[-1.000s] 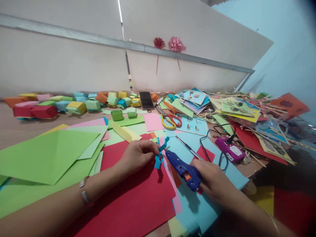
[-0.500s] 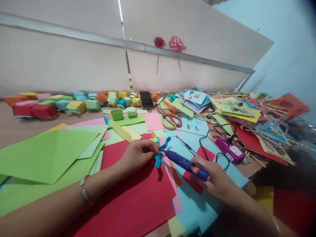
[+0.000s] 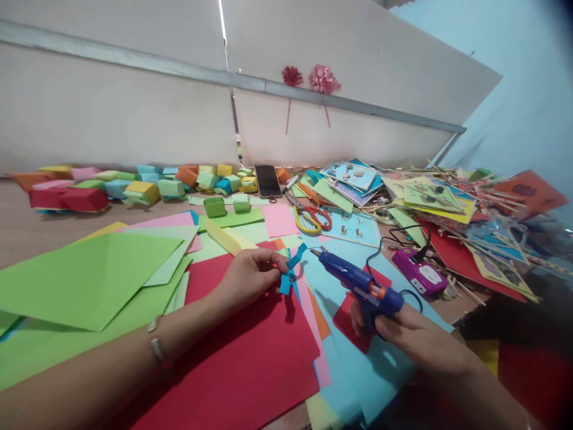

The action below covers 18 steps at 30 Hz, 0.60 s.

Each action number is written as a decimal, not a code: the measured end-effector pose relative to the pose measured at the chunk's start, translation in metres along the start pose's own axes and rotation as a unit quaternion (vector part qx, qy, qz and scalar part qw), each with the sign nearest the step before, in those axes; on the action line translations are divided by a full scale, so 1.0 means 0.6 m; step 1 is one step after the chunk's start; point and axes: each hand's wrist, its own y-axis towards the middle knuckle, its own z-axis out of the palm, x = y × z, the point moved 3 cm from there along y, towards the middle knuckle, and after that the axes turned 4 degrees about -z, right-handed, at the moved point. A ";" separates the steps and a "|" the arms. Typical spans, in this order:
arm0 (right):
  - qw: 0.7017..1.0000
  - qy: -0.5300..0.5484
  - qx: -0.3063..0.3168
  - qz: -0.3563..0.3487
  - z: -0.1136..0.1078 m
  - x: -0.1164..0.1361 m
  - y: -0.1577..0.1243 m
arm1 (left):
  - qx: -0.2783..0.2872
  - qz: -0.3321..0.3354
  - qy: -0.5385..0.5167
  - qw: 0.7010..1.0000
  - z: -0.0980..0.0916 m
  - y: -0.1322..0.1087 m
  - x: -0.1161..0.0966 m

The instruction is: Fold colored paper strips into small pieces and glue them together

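Note:
Between the thumb and fingers of my left hand [image 3: 257,272] is a small folded blue paper strip [image 3: 286,280], held above a large red sheet [image 3: 250,352]. My right hand [image 3: 403,334] is wrapped round the handle of a blue hot glue gun [image 3: 358,280]. The gun's nozzle points left toward the paper strip, with a gap between them. Below the gun lie a light blue sheet [image 3: 385,382] and a smaller red piece [image 3: 349,331]. A black cord runs behind the gun toward a purple power socket [image 3: 418,275].
Green sheets [image 3: 89,280] lie piled on the left. Scissors [image 3: 308,220] and a phone [image 3: 267,181] are beyond my hands. Folded paper boxes [image 3: 85,199] line the back left. Cards [image 3: 432,197] and sticks are heaped on the right. A board [image 3: 134,113] stands behind.
My right hand has drawn the glue gun away to the right, so its nozzle has left the blue strip. The left hand stays nearly in place with the strip.

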 end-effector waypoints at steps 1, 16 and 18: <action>1.000 0.006 0.016 -0.005 0.001 0.003 -0.002 | 0.001 0.000 0.000 1.000 0.000 0.000 0.000; 0.999 0.022 -0.002 -0.024 0.019 0.004 0.023 | 0.011 0.046 0.021 0.999 0.005 -0.005 -0.002; 0.999 0.044 0.003 -0.019 0.022 0.000 0.027 | 0.013 0.051 0.024 0.998 0.005 -0.005 -0.003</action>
